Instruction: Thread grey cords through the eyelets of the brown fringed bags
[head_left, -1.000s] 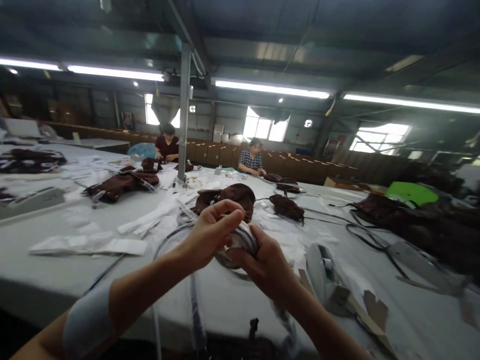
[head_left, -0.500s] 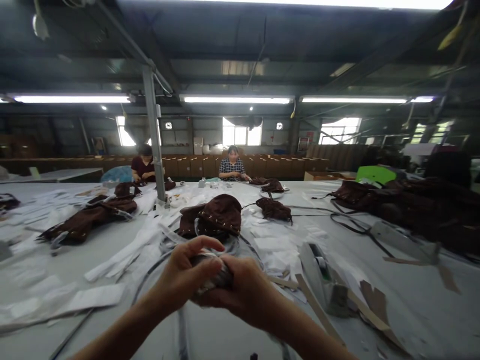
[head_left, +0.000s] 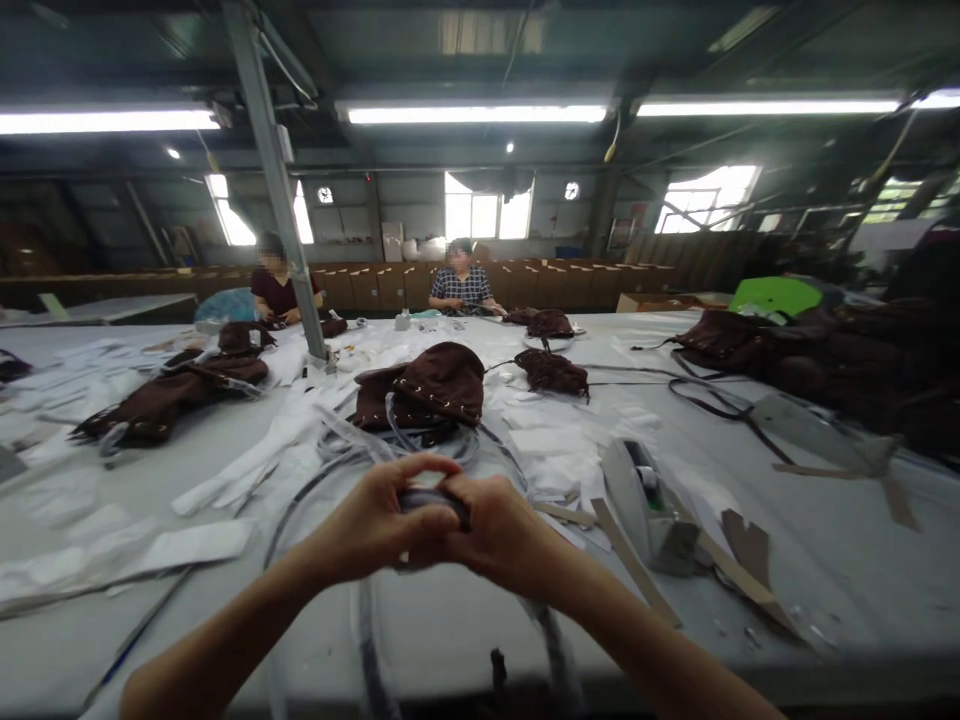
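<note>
Both of my hands meet at the front middle of the table. My left hand [head_left: 371, 525] is closed, its thumb and fingers curled round a dark strap wrapped in clear film [head_left: 429, 502]. From the other side my right hand [head_left: 501, 525] grips the same wrapped strap, hiding much of it. Lengths of film-wrapped strap [head_left: 367, 640] hang down below the hands over the table's near edge. Just beyond my hands lies a dark brown bag [head_left: 446, 385] with gold eyelets, and clear-wrapped straps loop around it.
A grey tape dispenser [head_left: 649, 510] stands to the right among brown card strips [head_left: 634, 565]. White paper [head_left: 199, 545] is scattered at left. More brown bags [head_left: 169, 395] lie at left, and a dark heap [head_left: 810, 365] at right. Two people sit across the table near a grey post [head_left: 277, 190].
The view has tipped downward, so the table appears higher in it. My hands have shifted slightly on the wrapped strap and stay closed on it.
</note>
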